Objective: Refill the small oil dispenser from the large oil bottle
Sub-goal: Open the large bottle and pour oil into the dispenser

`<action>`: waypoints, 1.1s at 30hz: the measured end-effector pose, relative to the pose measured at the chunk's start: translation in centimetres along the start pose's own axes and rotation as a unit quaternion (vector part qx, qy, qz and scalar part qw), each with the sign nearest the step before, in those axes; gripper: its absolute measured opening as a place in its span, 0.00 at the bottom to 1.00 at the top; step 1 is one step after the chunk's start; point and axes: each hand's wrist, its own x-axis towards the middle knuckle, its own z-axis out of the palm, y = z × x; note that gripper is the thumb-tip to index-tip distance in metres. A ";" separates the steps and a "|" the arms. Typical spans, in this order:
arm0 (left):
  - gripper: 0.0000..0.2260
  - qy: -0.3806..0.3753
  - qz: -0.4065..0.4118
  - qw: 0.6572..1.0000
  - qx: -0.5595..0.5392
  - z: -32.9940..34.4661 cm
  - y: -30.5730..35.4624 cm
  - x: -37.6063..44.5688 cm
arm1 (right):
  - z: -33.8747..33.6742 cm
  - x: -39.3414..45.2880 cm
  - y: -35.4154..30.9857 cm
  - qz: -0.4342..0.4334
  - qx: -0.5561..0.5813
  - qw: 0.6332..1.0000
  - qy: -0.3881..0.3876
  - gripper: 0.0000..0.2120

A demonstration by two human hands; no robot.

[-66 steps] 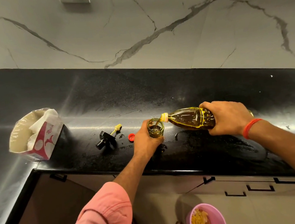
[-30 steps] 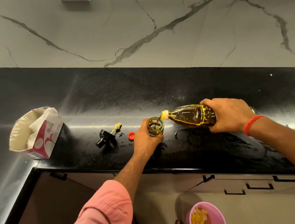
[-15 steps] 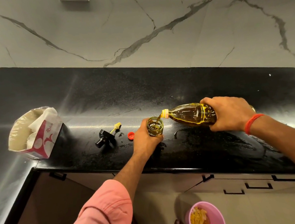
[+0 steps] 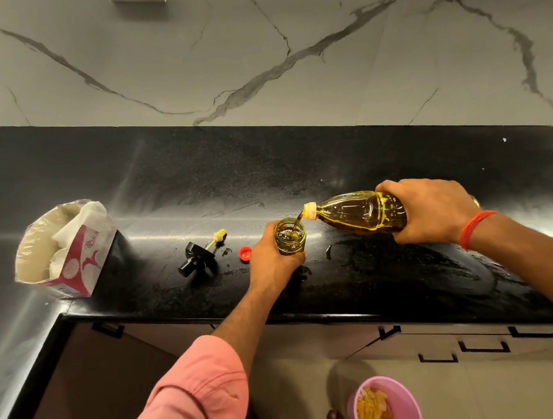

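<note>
The small glass oil dispenser (image 4: 290,237) stands upright and uncapped on the black counter (image 4: 196,180), partly filled with oil. My left hand (image 4: 271,265) grips its lower body. My right hand (image 4: 431,207) holds the large clear oil bottle (image 4: 355,214) tipped nearly level, its yellow neck just over the dispenser's mouth. A thin stream of golden oil runs from the neck into the dispenser. The dispenser's black pump top with a yellow brush (image 4: 200,252) lies on the counter to the left, and a small red cap (image 4: 245,253) lies beside my left hand.
An opened tissue box (image 4: 66,254) sits at the counter's left corner. Oil smears shine on the counter around and to the right of the dispenser. A pink bowl with food scraps (image 4: 384,407) stands on the floor below, by a bare foot. Cabinet drawers run under the counter edge.
The bottle's base has risen a little, steepening the tilt, and oil keeps flowing into the dispenser. My left hand has stayed on the dispenser.
</note>
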 end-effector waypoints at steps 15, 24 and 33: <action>0.29 -0.003 0.000 1.000 -0.006 0.1 -0.2 0.1 | -0.5 -0.2 -0.3 0.003 0.003 1.000 -0.002 0.35; 0.29 -0.002 0.000 1.000 -0.001 0.1 -0.3 0.2 | -0.5 -0.1 -0.7 0.009 0.010 1.000 -0.010 0.35; 0.28 -0.006 0.004 1.000 0.000 0.0 -0.3 0.2 | -0.2 0.1 -1.1 0.002 0.007 1.000 -0.015 0.35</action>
